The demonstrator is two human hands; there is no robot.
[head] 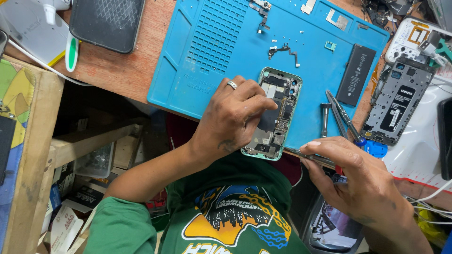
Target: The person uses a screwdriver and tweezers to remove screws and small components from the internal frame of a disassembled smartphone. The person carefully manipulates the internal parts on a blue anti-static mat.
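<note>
An opened phone point(274, 113) with a pale green frame lies back-up at the near edge of the blue work mat point(197, 51), its circuit boards and connectors bare to view. My left hand point(233, 120) rests across the phone's left side, a ring on one finger, with fingertips pressed down on the dark plate in the middle of the phone; that grip is closed down onto the phone itself. My right hand point(362, 181) sits just right of the phone and below the mat's edge, its grip clamped on a slim metal tool point(308, 156) whose tip reaches the phone's lower right corner (whether it touches the frame or only nears it, I cannot tell).

Right of the phone, on the mat, lie a pair of tweezers point(341, 115) and a short grey driver handle point(325, 118). Beyond these rests a black battery point(356, 74), tilted. Above the phone, small flex cables point(283, 51) and loose screws are scattered on the mat.

Further right of the phone, off the mat, a second stripped phone chassis point(396, 102) lies on the table point(117, 70) with a white device point(409, 40) above it. Far left of the phone, at the table's upper corner, sits a dark phone point(107, 22) face down. I wear a green printed shirt point(235, 216), seen below the phone.
</note>
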